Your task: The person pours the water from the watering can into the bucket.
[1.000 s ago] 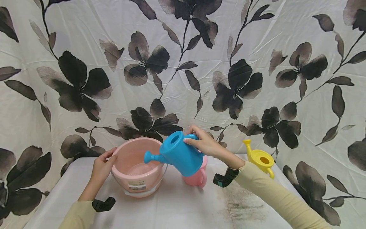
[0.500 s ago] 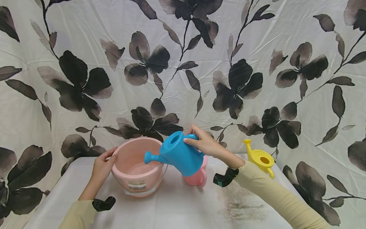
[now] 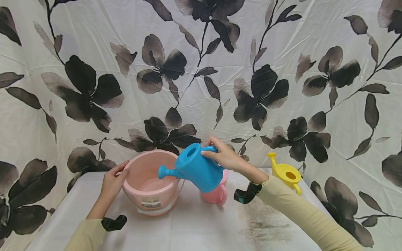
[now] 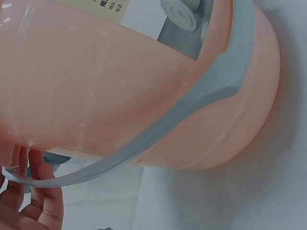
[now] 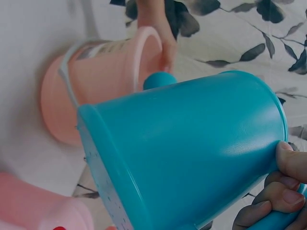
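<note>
My right hand (image 3: 224, 154) grips the top handle of a blue watering can (image 3: 201, 172). The can is tilted to the left, its spout (image 3: 169, 172) reaching over the opening of a pale pink bucket (image 3: 168, 198). No stream of water shows at the spout. My left hand (image 3: 112, 183) holds the bucket's left rim, thumb at the edge. In the left wrist view its fingers (image 4: 48, 196) lie against the outside, partly behind the hanging grey bail handle (image 4: 158, 132). In the right wrist view the can's wet-looking base (image 5: 103, 177) is turned toward the camera.
Just behind the blue can, and partly hidden by it, stands a pink vessel (image 3: 214, 196) with a side handle. A yellow watering can (image 3: 282, 172) sits at the table's right edge. Dark smudges (image 3: 270, 226) mark the white tablecloth, and a floral curtain (image 3: 201, 87) hangs behind.
The blue watering can has risen very slightly. Otherwise both hands and the bucket stay where they were.
</note>
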Available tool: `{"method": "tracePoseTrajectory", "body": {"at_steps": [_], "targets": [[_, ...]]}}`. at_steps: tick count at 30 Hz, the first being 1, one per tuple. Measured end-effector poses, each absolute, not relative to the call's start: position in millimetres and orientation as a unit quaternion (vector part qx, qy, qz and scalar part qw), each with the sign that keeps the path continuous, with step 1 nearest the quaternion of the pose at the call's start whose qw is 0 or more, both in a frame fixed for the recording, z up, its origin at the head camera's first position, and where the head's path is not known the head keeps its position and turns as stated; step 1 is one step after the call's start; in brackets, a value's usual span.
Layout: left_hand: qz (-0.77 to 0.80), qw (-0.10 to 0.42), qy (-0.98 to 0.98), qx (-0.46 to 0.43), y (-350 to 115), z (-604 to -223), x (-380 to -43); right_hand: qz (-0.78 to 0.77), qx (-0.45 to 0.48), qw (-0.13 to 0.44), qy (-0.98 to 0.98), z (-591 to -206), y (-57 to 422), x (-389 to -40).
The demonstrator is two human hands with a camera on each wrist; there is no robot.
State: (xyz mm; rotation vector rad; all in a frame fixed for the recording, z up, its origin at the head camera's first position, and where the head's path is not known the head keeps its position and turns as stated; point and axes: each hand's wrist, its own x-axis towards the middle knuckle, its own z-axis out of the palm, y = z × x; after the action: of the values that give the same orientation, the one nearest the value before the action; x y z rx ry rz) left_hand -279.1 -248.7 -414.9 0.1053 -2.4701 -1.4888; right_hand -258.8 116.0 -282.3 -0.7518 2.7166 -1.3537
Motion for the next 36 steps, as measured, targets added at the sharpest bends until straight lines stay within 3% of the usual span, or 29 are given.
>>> {"method": "tracePoseTrajectory", "body": {"at_steps": [36], "targets": [[-0.514, 0.127, -0.847, 0.035, -249.6, -415.2, -280.3, -0.430, -0.245, -0.002, 0.869, -282.7, 111.5, -259.7]]}}
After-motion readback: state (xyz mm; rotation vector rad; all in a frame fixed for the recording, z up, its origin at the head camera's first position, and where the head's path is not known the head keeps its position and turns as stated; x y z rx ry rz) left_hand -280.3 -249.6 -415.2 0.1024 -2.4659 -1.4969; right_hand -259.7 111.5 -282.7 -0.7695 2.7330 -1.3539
